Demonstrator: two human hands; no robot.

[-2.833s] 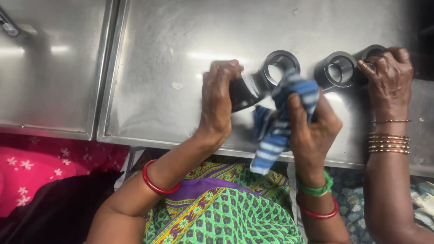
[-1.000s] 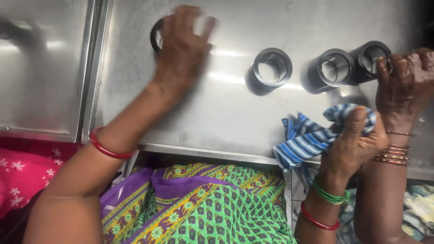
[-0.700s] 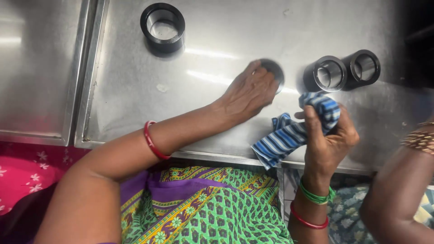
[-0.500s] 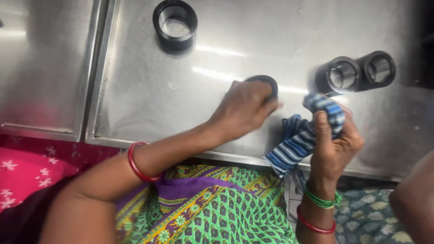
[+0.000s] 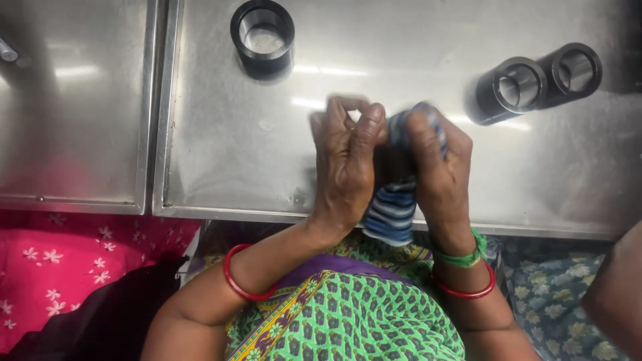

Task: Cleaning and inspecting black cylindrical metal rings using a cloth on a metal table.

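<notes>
My left hand (image 5: 346, 164) and my right hand (image 5: 436, 175) are pressed together over the steel table (image 5: 221, 154). Between them a dark black metal ring (image 5: 393, 162) shows only in part. My left hand grips it. My right hand holds a blue and white striped cloth (image 5: 391, 217) bunched against the ring, with the cloth's end hanging down over the table's front edge.
One black ring (image 5: 263, 37) stands alone at the back of the table. Two more black rings (image 5: 515, 87) (image 5: 575, 67) sit side by side at the back right. A second steel surface (image 5: 73, 113) adjoins on the left. Another person's arm (image 5: 618, 294) shows at the lower right.
My left hand set one ring at the back left, reached to the middle ring, lifted it and brought it to my right hand and the cloth. The other person's hand left the right rings.
</notes>
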